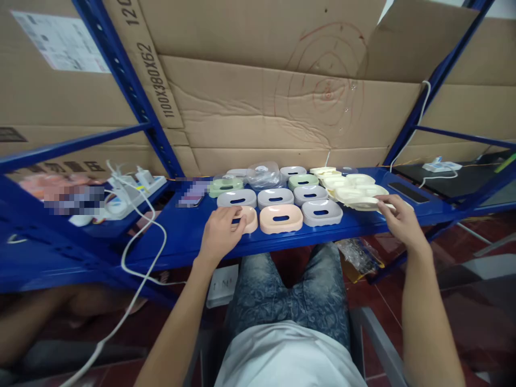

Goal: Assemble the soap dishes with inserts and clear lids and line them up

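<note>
My left hand (223, 232) is at the front left of the blue shelf, its fingers curled over the rim of a peach soap dish (252, 219) that it partly hides. Another peach soap dish (281, 219) and a grey one (322, 213) sit to its right. Behind them stand several grey and green soap dishes, among them a grey dish (276, 199) in the middle. On the right, my right hand (399, 219) pinches the edge of a cream oval plastic piece (358, 203). More cream pieces (355, 180) are heaped just behind it.
Clear plastic lids (264, 175) are stacked at the back. A phone (191, 193) lies left, and a dark flat bar (409, 192) right. A white cable (163, 236) hangs beside my left arm. Blue posts (133, 91) and cardboard (242, 102) bound the shelf.
</note>
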The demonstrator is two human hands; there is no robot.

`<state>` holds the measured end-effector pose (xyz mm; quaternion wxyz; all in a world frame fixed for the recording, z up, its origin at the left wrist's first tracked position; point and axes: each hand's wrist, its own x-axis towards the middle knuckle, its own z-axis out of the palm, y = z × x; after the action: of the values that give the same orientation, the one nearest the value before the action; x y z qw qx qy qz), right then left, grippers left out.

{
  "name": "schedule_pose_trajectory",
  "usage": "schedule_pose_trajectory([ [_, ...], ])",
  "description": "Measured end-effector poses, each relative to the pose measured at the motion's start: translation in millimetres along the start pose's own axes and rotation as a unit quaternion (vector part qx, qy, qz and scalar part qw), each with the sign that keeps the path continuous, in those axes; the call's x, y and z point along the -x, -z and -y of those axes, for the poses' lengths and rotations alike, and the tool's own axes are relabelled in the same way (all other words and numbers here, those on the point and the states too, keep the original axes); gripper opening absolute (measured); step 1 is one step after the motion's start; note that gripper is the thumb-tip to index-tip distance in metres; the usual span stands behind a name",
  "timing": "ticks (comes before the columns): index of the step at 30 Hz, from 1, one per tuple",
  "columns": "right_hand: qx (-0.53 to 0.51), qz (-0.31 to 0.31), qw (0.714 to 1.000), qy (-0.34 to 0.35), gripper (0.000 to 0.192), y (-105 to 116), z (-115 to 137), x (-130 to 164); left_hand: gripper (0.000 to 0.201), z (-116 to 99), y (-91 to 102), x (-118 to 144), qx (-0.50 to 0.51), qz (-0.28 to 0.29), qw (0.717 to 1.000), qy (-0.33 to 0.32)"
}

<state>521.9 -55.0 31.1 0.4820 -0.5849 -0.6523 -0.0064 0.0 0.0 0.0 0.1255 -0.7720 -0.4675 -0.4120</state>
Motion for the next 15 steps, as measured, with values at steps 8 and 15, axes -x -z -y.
schedule_pose_trajectory([
  [8,-0.030,-0.044,0.998,-0.028,0.027,1.4,5.4,-1.5,0.020,-0.5,-0.3,0.1,-0.005,-0.001,1.000,0.000],
  [15,-0.083,-0.100,0.990,-0.050,0.042,-1.6,1.2,-3.7,0.022,-2.8,1.7,-0.5,-0.011,-0.006,0.999,-0.030],
])
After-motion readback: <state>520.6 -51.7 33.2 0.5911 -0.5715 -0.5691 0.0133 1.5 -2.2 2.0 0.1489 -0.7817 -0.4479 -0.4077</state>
